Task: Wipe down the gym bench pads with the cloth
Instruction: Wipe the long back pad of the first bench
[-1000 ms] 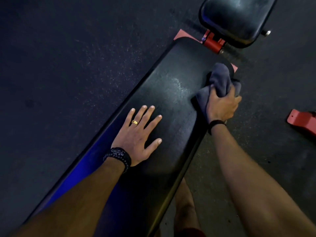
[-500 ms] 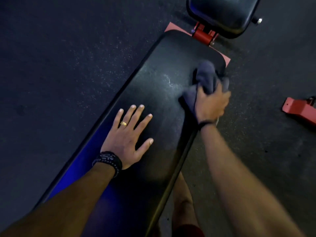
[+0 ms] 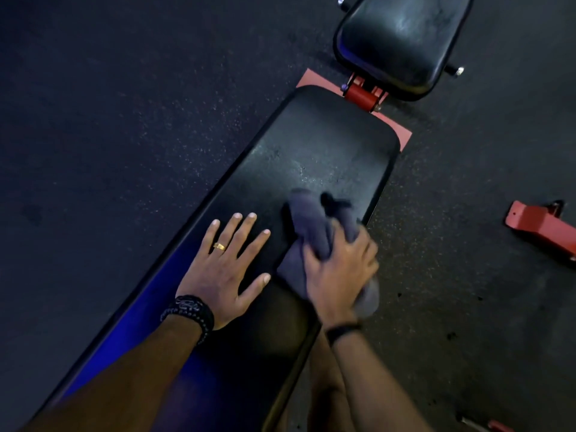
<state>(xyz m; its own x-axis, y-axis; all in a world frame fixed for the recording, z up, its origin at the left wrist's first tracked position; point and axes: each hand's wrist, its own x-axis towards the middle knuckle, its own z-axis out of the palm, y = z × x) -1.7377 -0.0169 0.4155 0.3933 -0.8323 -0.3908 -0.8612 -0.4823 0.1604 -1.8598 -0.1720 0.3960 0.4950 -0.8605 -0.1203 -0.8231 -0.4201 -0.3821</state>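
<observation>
A long black bench pad (image 3: pixel 318 151) runs diagonally from the lower left to the upper middle. Beyond it, past a red hinge (image 3: pixel 361 96), sits a shorter black seat pad (image 3: pixel 402 39). My left hand (image 3: pixel 224 269) lies flat on the long pad, fingers spread, a gold ring on one finger. My right hand (image 3: pixel 339 275) grips a bunched grey cloth (image 3: pixel 311 226) and presses it onto the pad's right side, just right of my left hand. Part of the cloth hangs over the pad's right edge under my palm.
Dark speckled rubber floor (image 3: pixel 124 120) surrounds the bench. A red metal frame foot (image 3: pixel 542 226) lies on the floor to the right. A small red and metal piece (image 3: pixel 486 425) shows at the bottom right. My leg (image 3: pixel 324 394) stands by the pad's right edge.
My right hand has dragged the cloth back along the pad's right side, from near the far end toward me, ending beside my left hand. My left hand stays flat on the pad.
</observation>
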